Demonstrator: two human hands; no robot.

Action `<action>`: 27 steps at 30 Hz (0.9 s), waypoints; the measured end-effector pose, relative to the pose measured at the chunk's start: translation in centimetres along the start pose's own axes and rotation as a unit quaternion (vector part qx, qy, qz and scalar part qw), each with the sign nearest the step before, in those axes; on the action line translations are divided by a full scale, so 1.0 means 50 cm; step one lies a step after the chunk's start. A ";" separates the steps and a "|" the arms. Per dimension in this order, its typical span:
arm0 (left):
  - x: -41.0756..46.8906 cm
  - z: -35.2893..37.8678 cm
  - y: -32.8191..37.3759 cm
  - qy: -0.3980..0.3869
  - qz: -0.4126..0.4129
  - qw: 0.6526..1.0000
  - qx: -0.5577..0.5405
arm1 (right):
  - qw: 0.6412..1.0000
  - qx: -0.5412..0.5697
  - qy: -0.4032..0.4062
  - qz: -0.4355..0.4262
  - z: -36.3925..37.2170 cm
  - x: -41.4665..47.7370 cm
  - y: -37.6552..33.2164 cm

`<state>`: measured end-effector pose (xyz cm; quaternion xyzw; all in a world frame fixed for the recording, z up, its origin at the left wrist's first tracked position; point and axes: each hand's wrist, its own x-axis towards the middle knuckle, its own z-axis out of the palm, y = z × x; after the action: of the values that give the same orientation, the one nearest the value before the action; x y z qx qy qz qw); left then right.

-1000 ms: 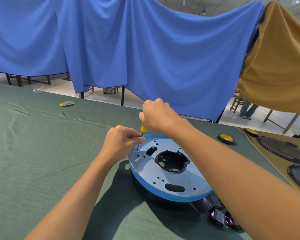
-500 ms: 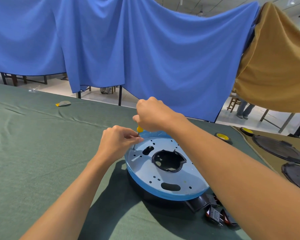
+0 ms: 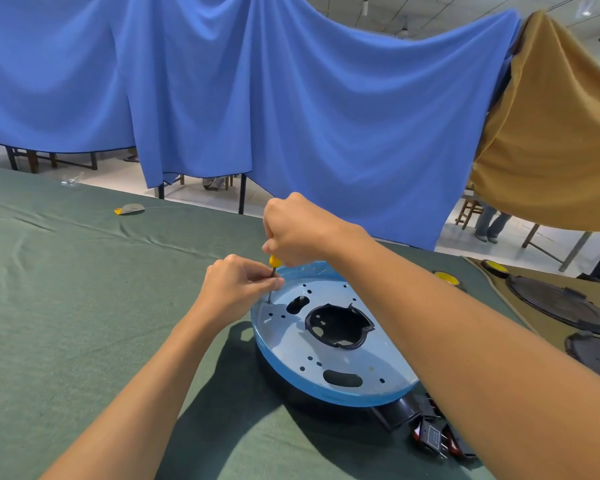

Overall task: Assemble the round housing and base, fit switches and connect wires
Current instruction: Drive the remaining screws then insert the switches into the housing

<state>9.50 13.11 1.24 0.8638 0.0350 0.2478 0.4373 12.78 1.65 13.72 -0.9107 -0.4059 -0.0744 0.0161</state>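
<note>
Centre frame: we are fastening the plate (image 3: 361, 368) onto the base (image 3: 286, 388), right hand (image 3: 302, 230) gripping the screwdriver (image 3: 273, 266), left hand (image 3: 236, 285) pinching its shaft at an upper-left hole, while switches (image 3: 433, 436) are lying loose lower right, their fitting and wiring seemingly outstanding.

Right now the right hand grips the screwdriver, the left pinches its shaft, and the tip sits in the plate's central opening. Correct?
No: the head view shows the screwdriver tip at a small hole by the left rim of the plate; right hand and left hand as stated.
</note>
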 end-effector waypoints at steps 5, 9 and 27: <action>0.003 0.005 -0.004 0.000 0.005 1.000 0.003 | 0.998 0.034 -0.003 0.048 -0.001 -0.003 -0.018; -0.002 0.005 0.001 -0.005 0.005 1.000 -0.006 | 0.996 0.038 -0.036 0.074 -0.005 0.000 -0.008; 0.001 0.000 0.002 -0.020 0.014 1.000 -0.003 | 0.993 -0.004 -0.114 0.038 -0.017 0.028 0.016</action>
<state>9.55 13.05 1.35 0.8678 0.0133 0.2368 0.4366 14.21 2.07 14.78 -0.9281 -0.3698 0.0289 -0.0316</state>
